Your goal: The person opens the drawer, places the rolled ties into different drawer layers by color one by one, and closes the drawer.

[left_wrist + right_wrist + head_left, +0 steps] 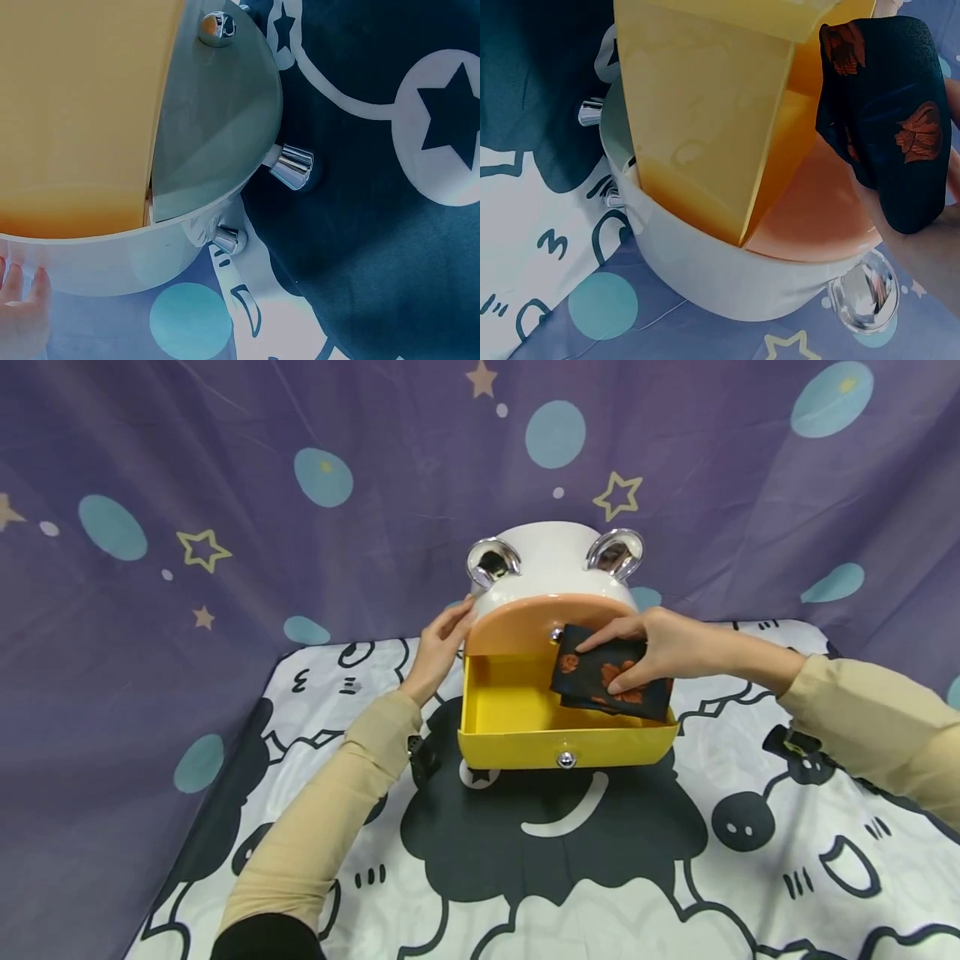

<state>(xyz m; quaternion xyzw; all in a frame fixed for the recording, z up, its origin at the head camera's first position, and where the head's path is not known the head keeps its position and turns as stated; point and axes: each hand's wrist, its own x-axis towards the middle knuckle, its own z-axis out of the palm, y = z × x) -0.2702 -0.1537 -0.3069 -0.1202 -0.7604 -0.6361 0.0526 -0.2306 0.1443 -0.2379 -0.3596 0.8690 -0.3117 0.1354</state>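
A white rounded cabinet (555, 556) with chrome eye-like rings stands on the bed-like surface, its yellow drawer (517, 747) pulled out toward me. My right hand (660, 647) pinches a folded black cloth with orange flowers (588, 681) between thumb and fingers. The cloth is over the right part of the drawer; in the right wrist view this flowered cloth (892, 82) covers part of the fingers. With fairly straight fingers my left hand (442, 647) rests against the cabinet's left side. Its fingertips (37, 289) show at the white wall in the left wrist view.
An orange front panel (517, 625) with a chrome knob (556, 635) lies above the drawer. Under the cabinet spreads a black and white cartoon-print cloth (570, 852). A purple curtain (405, 527) with stars and dots hangs close behind. Chrome feet (292, 166) stick out from the cabinet's underside.
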